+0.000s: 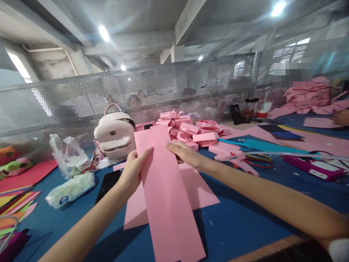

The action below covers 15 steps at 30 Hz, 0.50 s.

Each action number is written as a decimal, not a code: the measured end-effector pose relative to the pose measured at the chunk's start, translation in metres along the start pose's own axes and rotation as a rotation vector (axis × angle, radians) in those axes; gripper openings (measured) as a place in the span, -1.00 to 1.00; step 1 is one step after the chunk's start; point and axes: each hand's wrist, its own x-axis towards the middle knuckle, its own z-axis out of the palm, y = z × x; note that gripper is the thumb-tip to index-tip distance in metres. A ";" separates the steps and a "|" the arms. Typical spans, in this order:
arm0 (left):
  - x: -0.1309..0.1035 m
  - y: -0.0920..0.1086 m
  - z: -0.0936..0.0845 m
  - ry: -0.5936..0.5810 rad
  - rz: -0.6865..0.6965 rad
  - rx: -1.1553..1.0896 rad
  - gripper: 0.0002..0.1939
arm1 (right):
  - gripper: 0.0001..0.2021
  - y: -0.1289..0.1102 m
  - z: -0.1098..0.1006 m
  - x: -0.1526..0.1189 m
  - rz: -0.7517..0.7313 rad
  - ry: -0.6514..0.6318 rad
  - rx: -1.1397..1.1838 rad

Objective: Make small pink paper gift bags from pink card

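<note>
A long strip of pink paper (166, 193) is held up between my two hands, its near end reaching the front edge of the view. My left hand (137, 163) pinches the strip's left edge, thumb on top. On the right edge, my right hand (184, 154) grips it near the far end, its fingers partly hidden behind the paper. Underneath, flat pink sheets (200, 189) lie on the blue table (231, 225). Beyond the hands rises a heap of folded pink paper pieces (188, 129).
At the back left stand a white backpack (114, 134) and a plastic bag (69, 156), with a tissue pack (71, 191) nearer. A pink glue gun (236, 160), scissors (234, 143) and a purple device (313, 167) lie right. Another person's hand (340, 117) shows far right.
</note>
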 end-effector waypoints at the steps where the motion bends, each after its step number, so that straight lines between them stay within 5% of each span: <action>1: -0.001 0.000 0.000 0.023 -0.002 -0.003 -0.44 | -0.40 0.000 0.003 0.003 -0.008 0.013 -0.005; 15: 0.000 -0.001 0.002 0.171 -0.035 -0.030 -0.55 | -0.48 0.000 0.009 0.014 -0.120 0.150 -0.282</action>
